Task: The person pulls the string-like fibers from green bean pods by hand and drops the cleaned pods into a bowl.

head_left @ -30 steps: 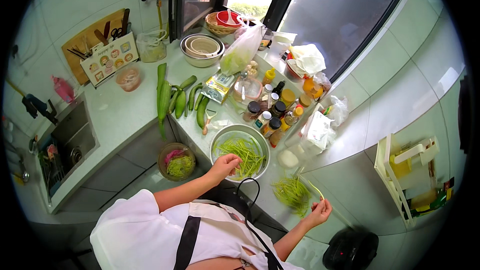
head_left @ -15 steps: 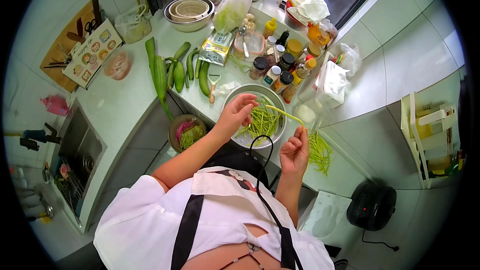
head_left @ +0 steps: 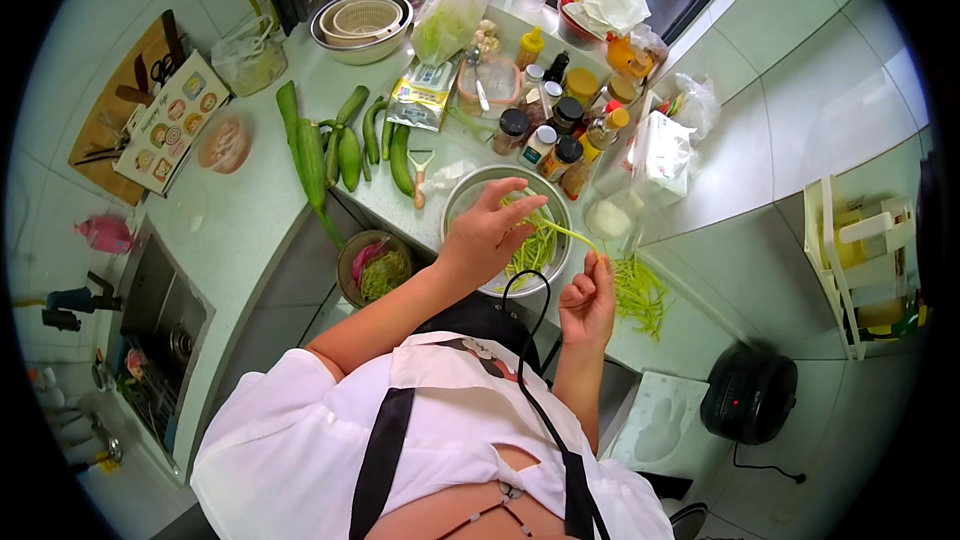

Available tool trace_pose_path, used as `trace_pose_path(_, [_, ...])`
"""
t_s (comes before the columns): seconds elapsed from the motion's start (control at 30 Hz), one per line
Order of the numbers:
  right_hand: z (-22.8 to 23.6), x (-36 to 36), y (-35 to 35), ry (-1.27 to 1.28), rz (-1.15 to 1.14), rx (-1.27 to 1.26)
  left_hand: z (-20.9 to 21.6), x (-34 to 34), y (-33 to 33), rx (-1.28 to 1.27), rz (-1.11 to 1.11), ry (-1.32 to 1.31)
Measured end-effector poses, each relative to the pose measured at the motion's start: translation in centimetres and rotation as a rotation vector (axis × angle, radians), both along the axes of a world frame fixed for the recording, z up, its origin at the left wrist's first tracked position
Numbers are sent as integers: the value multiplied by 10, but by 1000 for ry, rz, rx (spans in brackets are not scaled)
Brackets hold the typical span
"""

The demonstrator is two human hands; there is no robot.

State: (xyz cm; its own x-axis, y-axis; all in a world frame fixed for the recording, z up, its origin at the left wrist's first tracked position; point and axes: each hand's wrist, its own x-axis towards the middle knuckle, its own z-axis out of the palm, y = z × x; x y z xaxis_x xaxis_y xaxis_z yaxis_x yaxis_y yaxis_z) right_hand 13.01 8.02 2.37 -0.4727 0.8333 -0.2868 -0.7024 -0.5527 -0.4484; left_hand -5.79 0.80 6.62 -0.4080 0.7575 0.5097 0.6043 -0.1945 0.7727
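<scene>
A long pale-green bean [head_left: 577,235] is pinched at its near end between the thumb and fingers of my right hand [head_left: 586,305]. My left hand [head_left: 488,235] reaches over a round metal bowl [head_left: 450,208], its fingers apart near the bean's far end; whether a fingertip touches the bean cannot be made out. Cut green bean pieces [head_left: 536,252] lie in the bowl, partly hidden by my left hand. Just right of the bowl, more green beans [head_left: 638,298] are heaped on the counter.
Left of the bowl are a peeler [head_left: 420,180], cucumber-like vegetables [head_left: 350,155] and a loofah-like gourd [head_left: 311,160]. Seasoning bottles and jars [head_left: 566,116] crowd behind. Below the counter edge stands a bin with scraps [head_left: 348,265]. A black cord [head_left: 520,340] hangs before me.
My left hand has moved a little right, toward the bean, and its fingers have spread. My right hand keeps its pinch on the bean. The whole view has shifted slightly.
</scene>
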Motion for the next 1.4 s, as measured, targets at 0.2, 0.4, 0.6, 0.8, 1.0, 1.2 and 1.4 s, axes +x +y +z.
trace_pose_path(0.2, [13, -4, 1, -96, 30, 88, -6, 0, 7, 2, 28, 115])
trace_pose_path(0.4, [24, -4, -12, -581, 96, 655, -14, 5, 6, -205, -114, -426])
trace_pose_path(0.6, [31, -6, -17, -749, 30, 784, -23, 12, -1, -113, -388, -765])
trace_pose_path(0.8, [22, 0, -14, -836, 74, 860, -16, 14, 4, -259, -342, -520])
trace_pose_path(1.0, [19, 5, -11, -856, 79, 818, -19, 20, 7, -312, -303, -609])
trace_pose_path(1.2, [14, 6, -6, -949, 54, 850, -21, 21, 5, -311, -186, -372])
trace_pose_path(1.4, [17, 1, -10, -1127, 59, 1122, -23, 19, 4, -303, -106, -233])
